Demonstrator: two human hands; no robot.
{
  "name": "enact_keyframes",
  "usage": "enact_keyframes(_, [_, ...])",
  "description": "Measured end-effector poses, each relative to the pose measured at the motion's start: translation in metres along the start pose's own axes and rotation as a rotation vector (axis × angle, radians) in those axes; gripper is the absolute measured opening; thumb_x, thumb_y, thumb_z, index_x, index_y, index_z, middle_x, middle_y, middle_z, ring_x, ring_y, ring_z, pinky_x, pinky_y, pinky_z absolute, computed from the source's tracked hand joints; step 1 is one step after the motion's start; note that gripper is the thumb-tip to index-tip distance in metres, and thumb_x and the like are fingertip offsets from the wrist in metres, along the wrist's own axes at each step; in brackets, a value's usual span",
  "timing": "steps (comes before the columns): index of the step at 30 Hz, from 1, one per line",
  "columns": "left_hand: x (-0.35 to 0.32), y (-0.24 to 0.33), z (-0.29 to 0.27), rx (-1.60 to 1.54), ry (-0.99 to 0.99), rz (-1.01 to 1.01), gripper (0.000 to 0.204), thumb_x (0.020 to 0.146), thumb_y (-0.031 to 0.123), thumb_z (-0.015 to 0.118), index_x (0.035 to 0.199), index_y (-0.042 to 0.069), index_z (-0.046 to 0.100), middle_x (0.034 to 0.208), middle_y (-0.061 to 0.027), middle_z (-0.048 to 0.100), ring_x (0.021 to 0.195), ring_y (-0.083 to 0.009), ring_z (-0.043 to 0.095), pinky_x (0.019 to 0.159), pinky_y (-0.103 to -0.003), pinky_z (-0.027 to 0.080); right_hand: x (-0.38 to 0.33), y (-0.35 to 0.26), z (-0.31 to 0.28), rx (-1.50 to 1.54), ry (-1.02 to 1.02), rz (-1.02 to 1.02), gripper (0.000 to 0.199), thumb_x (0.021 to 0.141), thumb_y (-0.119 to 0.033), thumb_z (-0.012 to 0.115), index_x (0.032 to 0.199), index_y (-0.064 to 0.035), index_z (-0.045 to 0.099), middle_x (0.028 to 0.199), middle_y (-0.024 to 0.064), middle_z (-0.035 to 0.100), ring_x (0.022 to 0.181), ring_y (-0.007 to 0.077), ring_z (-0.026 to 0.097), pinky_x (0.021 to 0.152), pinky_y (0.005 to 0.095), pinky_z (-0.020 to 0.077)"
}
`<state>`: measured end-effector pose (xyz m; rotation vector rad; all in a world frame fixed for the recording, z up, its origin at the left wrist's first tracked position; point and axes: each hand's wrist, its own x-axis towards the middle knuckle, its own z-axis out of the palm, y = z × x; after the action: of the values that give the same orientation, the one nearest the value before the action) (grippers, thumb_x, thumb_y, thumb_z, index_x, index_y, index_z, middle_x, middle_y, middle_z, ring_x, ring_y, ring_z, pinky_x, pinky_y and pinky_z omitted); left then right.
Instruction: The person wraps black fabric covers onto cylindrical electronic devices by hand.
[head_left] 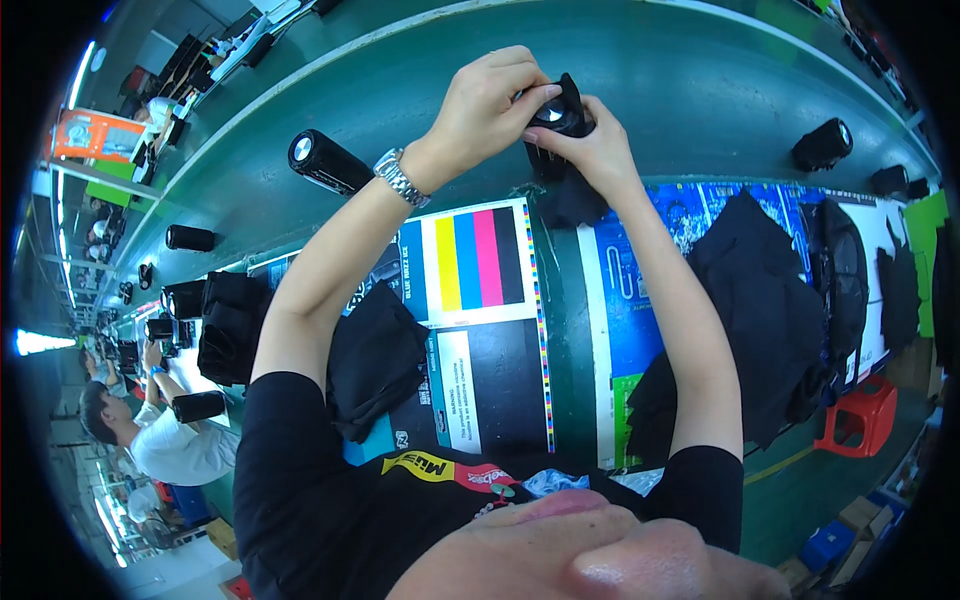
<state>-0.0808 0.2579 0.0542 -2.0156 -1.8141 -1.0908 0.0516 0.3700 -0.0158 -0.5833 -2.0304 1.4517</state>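
Note:
Both my hands are at the far side of the bench, around a black cylindrical speaker (pixel 556 116) with a shiny round end facing up. Black cloth (pixel 573 200), apparently a soft bag, hangs below it, and a dark flap stands up beside the round end. My left hand (pixel 492 98) pinches with thumb and fingers at the rim by that end; whether cloth is between them is hard to see. My right hand (pixel 598 150) is closed around the near right side of the speaker, thumb across the front. The speaker's lower part is hidden.
Another black speaker (pixel 328 162) lies left of my hands, and one (pixel 822 145) is at the far right. Black cloth piles lie at left (pixel 376 365) and right (pixel 755 300) on printed sheets (pixel 490 390). A red stool (pixel 856 420) stands right; a co-worker (pixel 165 440) sits left.

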Motion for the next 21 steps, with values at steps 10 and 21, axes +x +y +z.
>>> enact_keyframes(10, [-0.015,0.004,0.002,-0.126,0.151,-0.139,0.015,0.088,0.013,0.064,0.098,0.004,0.069,0.095,-0.0048,0.062,0.076,-0.0128,0.057,0.065,-0.024,0.045,0.011,-0.018,-0.040,-0.240,-0.423,0.070,0.103,0.058,-0.060,0.080,0.131,0.0056,0.048,0.116,0.0249,0.061,0.107,0.0300,0.061,0.093,0.0352,0.0465])
enact_keyframes(21, [0.000,0.009,0.093,-1.212,0.405,-0.827,0.060,0.100,0.049,0.031,0.120,-0.005,0.048,0.084,-0.0154,0.068,0.085,-0.0231,0.066,0.080,-0.031,0.052,0.049,0.009,-0.005,0.433,0.241,0.344,0.035,0.087,-0.033,0.064,0.086,0.0012,0.070,0.076,0.0092,0.067,0.064,0.0104,0.057,0.061,0.0251,0.0456])
